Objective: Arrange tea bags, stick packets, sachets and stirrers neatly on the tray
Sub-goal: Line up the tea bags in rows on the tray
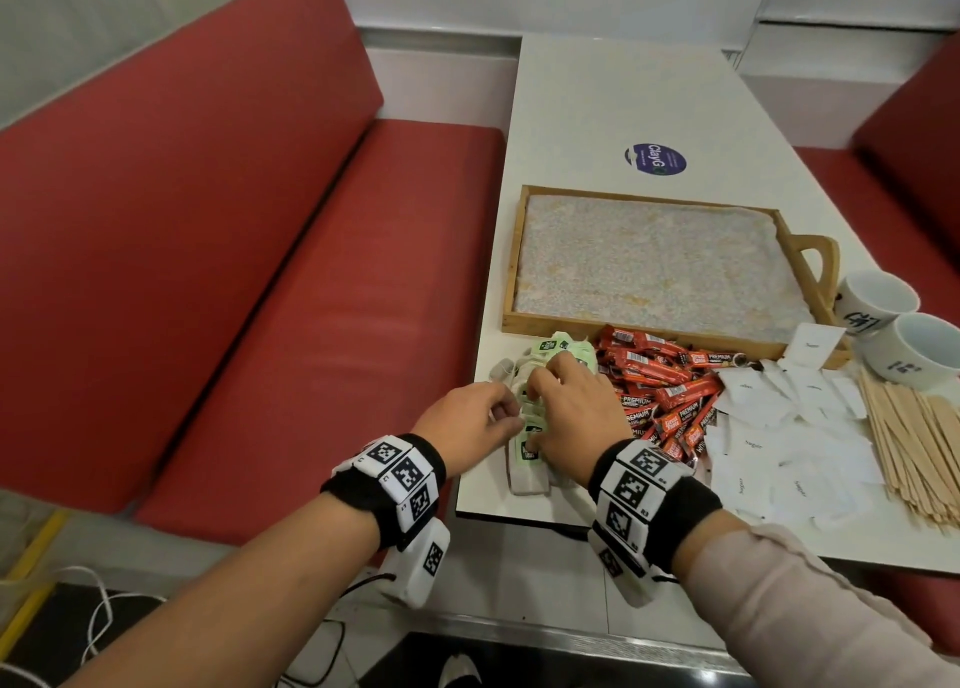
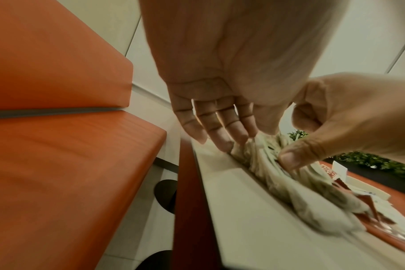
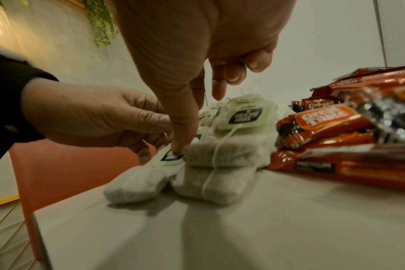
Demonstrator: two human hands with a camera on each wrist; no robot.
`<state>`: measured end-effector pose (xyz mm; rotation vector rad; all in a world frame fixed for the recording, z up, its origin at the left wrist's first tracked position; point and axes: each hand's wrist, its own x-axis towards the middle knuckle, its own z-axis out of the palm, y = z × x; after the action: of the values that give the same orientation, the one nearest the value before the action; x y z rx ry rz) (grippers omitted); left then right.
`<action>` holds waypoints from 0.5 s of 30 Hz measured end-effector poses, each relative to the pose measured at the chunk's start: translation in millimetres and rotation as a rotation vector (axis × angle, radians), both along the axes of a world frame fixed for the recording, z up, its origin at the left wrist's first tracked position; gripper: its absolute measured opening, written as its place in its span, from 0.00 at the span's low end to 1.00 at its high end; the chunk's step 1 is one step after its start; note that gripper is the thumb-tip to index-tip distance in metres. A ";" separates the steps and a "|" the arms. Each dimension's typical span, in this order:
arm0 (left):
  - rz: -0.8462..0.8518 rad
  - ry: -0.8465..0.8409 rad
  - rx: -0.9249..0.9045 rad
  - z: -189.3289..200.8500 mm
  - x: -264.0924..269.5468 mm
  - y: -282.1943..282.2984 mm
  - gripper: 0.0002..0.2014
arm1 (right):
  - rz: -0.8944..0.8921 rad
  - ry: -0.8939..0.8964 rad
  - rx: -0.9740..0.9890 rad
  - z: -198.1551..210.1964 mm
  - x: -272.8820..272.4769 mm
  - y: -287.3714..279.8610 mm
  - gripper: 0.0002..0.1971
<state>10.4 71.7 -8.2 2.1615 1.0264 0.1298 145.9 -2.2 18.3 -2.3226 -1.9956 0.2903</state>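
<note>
Both hands are working the tea bags (image 1: 530, 417), lower centre of the head view, just below the tray (image 1: 511, 271). Left hand (image 1: 467, 417) is gathering them with loosely curled fingers; right hand (image 1: 571, 417) is pinching one tag. Tray is lying up-frame, both hands equally near.

The wooden tray (image 1: 511, 271) sits on the white table, its speckled liner bare, one handle at its right end. Along its near edge lie four heaps. At the left, a jumble of pale tea bags (image 1: 529, 471) with green tags and strings. Next, touching them, a loose pile of red stick packets (image 1: 670, 391). Then white sugar sachets (image 1: 795, 458) spread flat, one leaning over the tray's corner. Furthest right, wooden stirrers (image 1: 919, 443) lie in a rough parallel bundle.
</note>
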 end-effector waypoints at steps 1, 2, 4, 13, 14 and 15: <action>0.004 0.002 -0.010 -0.3 0.1 -0.6 0.06 | -0.006 -0.003 0.000 -0.2 0.2 0.0 0.24; 0.009 0.005 -0.023 -0.8 0.1 -1.1 0.07 | -0.013 -0.005 0.000 -0.5 0.7 0.3 0.25; 0.026 0.001 -0.056 -1.6 0.1 -2.3 0.11 | -0.027 -0.002 -0.001 -0.6 1.7 1.0 0.28; 0.048 0.002 -0.096 -4.8 1.2 -4.0 0.20 | -0.019 -0.044 -0.028 -3.3 3.5 5.2 0.27; 0.052 -0.004 -0.098 -5.0 1.5 -4.3 0.20 | -0.019 -0.051 -0.029 -3.9 3.0 5.8 0.28; 0.055 -0.012 -0.102 -4.7 1.9 -4.6 0.21 | -0.021 -0.057 -0.029 -4.5 2.6 6.3 0.29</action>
<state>12.4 67.1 -12.9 2.0396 1.0633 0.1141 148.5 4.1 13.8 -2.3939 -2.0045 0.2564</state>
